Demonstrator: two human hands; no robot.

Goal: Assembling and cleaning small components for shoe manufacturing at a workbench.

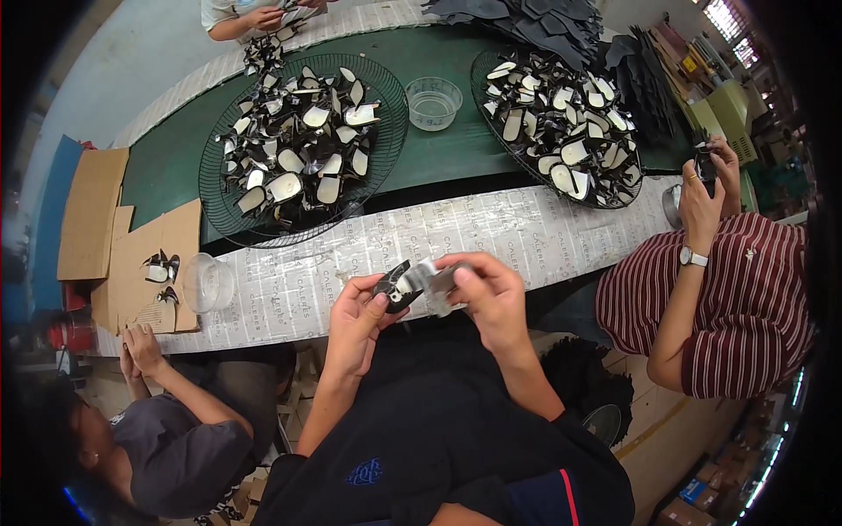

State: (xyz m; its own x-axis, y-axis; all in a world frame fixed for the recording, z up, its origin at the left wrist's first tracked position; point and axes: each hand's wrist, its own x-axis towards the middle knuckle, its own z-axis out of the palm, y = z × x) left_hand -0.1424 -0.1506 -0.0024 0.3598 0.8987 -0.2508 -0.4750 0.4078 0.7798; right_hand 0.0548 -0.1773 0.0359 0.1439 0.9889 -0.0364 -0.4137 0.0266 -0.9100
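My left hand (353, 323) is closed round a glossy black shoe heel (400, 294) with a pale inner face, held just off the near edge of the table. Close by on the right, my right hand (488, 296) pinches a grey, shiny flat piece (437, 289), too smeared by motion for its kind to show. That piece reaches toward the heel's pale face; whether the two touch, I cannot tell. Beyond my hands, a black wire basket (230, 206) at left and another wire basket (574, 198) at right are heaped with similar black heels.
A clear plastic tub (433, 103) stands between the baskets, another tub (209, 282) at left. Cardboard (140, 289) bears two heels. Dark sheets (535, 24) are stacked far right. Co-workers sit left and right, another stands opposite. White printed covering (395, 230) lines the table's near edge.
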